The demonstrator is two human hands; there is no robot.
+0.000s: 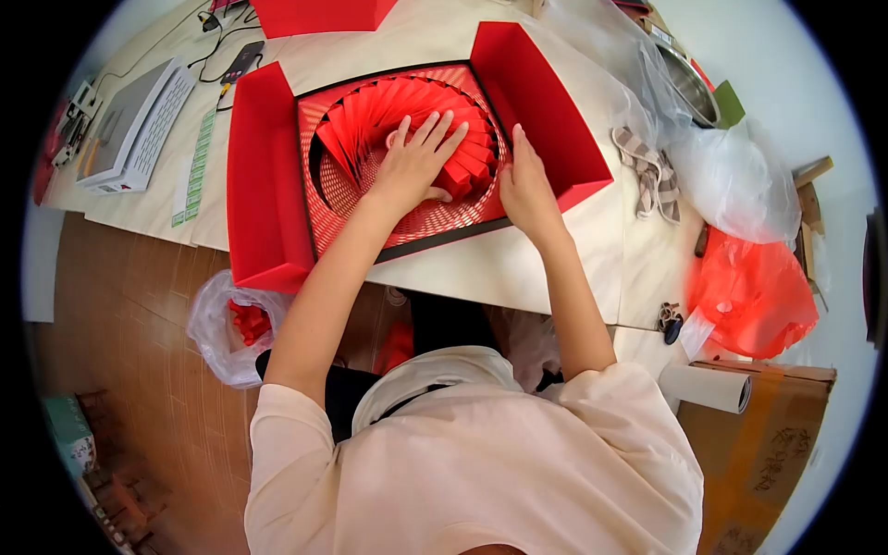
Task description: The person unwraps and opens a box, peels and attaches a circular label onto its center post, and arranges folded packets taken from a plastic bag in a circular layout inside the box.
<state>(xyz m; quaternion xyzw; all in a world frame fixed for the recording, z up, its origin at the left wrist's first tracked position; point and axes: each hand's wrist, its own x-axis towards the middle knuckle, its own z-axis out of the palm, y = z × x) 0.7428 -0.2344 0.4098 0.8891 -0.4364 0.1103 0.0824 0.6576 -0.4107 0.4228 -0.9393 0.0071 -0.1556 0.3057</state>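
A large red box [268, 176] with raised side flaps lies open on the table. Inside its black-edged frame is a patterned red and gold panel [338, 227], and a ring of red folded pieces [351, 120] fans out on it. My left hand [416, 166] rests on the middle of the ring with its fingers spread, holding nothing that I can see. My right hand [527, 185] is at the right inner edge of the box, fingers stretched out, beside the right flap [546, 111].
A white box [139, 129] and a phone [242, 61] are at the left. To the right are a clear plastic bag [740, 176], a red bag [754, 296], keys [670, 322] and a paper roll [705, 387]. A bag with red pieces [222, 333] hangs below the table edge.
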